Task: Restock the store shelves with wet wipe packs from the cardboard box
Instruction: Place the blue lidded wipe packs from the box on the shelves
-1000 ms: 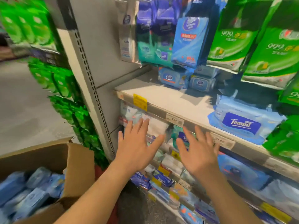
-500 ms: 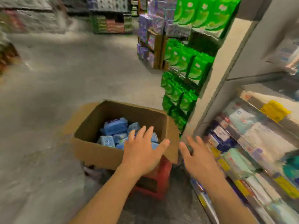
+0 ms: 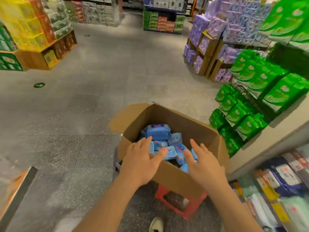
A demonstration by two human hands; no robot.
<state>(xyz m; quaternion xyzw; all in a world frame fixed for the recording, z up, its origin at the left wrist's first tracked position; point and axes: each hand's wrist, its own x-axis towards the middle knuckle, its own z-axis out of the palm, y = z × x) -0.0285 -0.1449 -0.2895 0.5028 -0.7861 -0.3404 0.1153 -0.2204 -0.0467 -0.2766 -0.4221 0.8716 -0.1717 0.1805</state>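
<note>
An open cardboard box [image 3: 197,131] stands on a red plastic stool [image 3: 180,206] in front of me. Several blue wet wipe packs [image 3: 158,133] lie piled inside it. My left hand [image 3: 142,159] hovers over the box's near left edge with fingers spread and straight, holding nothing. My right hand [image 3: 203,164] hovers over the near right edge, fingers also spread, empty. Both palms face down above the packs. The shelves [image 3: 275,190] with packaged wipes run along the lower right.
Green packs [image 3: 250,91] hang on a rack end to the right of the box. Purple packs on wooden stands [image 3: 209,47] stand further back. Stacked goods on a pallet [image 3: 33,39] are at the far left. Grey floor stretches ahead. My shoe [image 3: 156,224] shows below.
My view has swung left from the shelf to the box. Both empty hands have moved from the shelf front to above the box's open top.
</note>
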